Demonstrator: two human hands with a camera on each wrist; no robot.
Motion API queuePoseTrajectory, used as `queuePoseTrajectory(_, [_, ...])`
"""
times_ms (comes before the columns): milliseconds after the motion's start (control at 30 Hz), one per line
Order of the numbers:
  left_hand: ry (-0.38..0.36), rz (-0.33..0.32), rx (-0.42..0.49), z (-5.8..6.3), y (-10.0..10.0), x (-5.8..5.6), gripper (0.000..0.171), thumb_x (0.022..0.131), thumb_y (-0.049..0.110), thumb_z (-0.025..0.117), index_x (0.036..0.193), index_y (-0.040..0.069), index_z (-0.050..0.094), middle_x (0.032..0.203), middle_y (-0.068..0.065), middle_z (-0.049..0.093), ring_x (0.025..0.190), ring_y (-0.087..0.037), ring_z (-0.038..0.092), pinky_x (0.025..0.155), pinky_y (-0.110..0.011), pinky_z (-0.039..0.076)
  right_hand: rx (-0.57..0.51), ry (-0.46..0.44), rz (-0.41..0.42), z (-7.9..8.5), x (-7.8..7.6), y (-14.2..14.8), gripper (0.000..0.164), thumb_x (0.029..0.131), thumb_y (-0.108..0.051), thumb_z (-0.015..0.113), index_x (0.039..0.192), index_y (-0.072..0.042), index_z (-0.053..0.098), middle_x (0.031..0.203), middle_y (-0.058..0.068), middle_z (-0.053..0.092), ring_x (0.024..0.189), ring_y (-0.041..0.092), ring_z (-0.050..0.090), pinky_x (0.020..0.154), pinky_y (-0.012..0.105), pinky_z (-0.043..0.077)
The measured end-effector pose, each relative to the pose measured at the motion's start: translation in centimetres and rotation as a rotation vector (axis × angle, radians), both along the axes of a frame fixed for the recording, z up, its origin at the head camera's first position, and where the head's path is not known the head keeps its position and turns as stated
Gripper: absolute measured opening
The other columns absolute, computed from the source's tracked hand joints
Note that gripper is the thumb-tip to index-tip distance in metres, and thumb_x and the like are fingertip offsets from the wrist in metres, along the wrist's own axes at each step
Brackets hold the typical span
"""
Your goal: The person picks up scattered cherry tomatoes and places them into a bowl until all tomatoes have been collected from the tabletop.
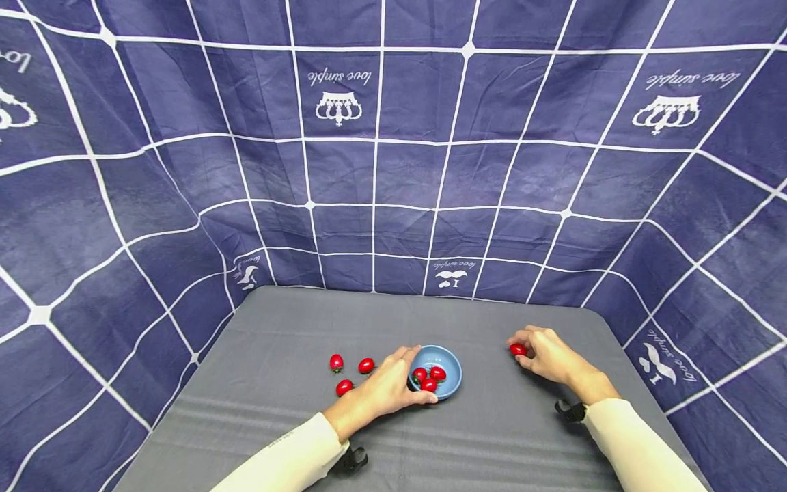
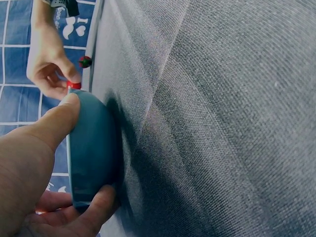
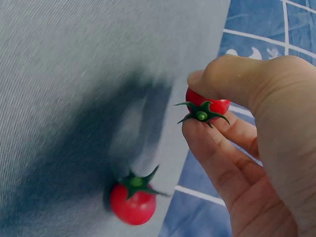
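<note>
We read the dial from over the blue bowl [image 1: 454, 380], with 12 pointing away from us. Our left hand [image 1: 387, 383] grips its side from about 7 to 11 o'clock; three bowl tomatoes [image 1: 428, 386], cherry-sized, sit inside. We cannot tell whether the base rests flat on the grey cloth [image 1: 492, 430]. Our right hand [image 1: 550, 357], well apart toward 3 o'clock, pinches a held cherry tomato [image 3: 220, 105] between thumb and fingers, while a neighbouring cherry tomato [image 3: 133, 205] lies near it on the cloth.

For this pinch, we judge that light, even pressure across the plump middle serves best, sparing the green calyx [image 3: 201, 116]; squeezing off-centre could shoot the smooth fruit away. Lifting straight up first should spare the neighbour a nudge, and a steady left grip should stop the bowl tipping.

As for edges, the tabletop's right side lies near our right hand, toward 3 o'clock, and its far side meets the navy curtain [image 1: 406, 171] at 12. Bare cloth between bowl and right hand offers the easiest path. Toward 9, three loose cherry tomatoes [image 1: 366, 365] crowd our left wrist, so sliding that way risks rolling them.
</note>
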State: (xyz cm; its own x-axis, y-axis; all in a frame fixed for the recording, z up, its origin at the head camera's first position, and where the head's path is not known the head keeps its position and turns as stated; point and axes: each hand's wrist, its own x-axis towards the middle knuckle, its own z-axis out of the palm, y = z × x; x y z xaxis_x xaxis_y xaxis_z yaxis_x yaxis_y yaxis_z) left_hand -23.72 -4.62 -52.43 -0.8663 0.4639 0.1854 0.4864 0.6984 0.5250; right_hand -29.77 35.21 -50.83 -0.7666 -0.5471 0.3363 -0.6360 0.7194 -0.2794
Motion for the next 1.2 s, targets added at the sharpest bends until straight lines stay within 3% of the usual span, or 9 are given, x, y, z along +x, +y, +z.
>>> queuePoseTrajectory(200, [0.029, -0.011, 0.002, 0.2, 0.1, 0.0, 0.107, 0.087, 0.049, 0.104, 0.163, -0.01, 0.057, 0.149, -0.022, 0.073, 0.131, -0.038, 0.077, 0.117, -0.049, 0.064, 0.012, 0.015, 0.005, 0.8, 0.4, -1.2, 0.033, 0.085, 0.005, 0.092, 0.115, -0.005, 0.086, 0.095, -0.003, 0.073, 0.083, 0.01, 0.076, 0.074, 0.03, 0.064])
queuePoseTrajectory(733, [0.021, -0.004, -0.009, 0.1, 0.1, 0.2, 0.106, 0.087, 0.05, 0.103, 0.163, -0.009, 0.058, 0.149, -0.022, 0.073, 0.132, -0.037, 0.077, 0.118, -0.049, 0.064, -0.006, -0.023, 0.072, 2.5, 2.2, -5.0, 0.034, 0.088, 0.008, 0.09, 0.119, -0.005, 0.084, 0.1, -0.001, 0.075, 0.087, 0.013, 0.08, 0.079, 0.035, 0.071])
queuePoseTrajectory(933, [0.014, -0.004, -0.011, 0.2, 0.1, 0.4, 0.105, 0.087, 0.049, 0.103, 0.162, -0.009, 0.058, 0.148, -0.022, 0.073, 0.132, -0.038, 0.077, 0.117, -0.049, 0.064, 0.015, 0.001, 0.094, 2.8, 2.7, -6.4, 0.033, 0.09, 0.004, 0.091, 0.118, -0.01, 0.084, 0.101, -0.002, 0.074, 0.084, 0.007, 0.073, 0.076, 0.029, 0.067])
queuePoseTrajectory(1200, [0.007, 0.004, -0.002, 0.3, 0.0, 0.4, 0.106, 0.087, 0.049, 0.104, 0.162, -0.009, 0.058, 0.148, -0.023, 0.073, 0.131, -0.038, 0.077, 0.116, -0.05, 0.065, 0.059, 0.005, 0.101, 3.4, 3.0, -7.9, 0.033, 0.092, 0.001, 0.091, 0.121, -0.014, 0.085, 0.103, -0.004, 0.074, 0.085, 0.005, 0.075, 0.078, 0.029, 0.068])
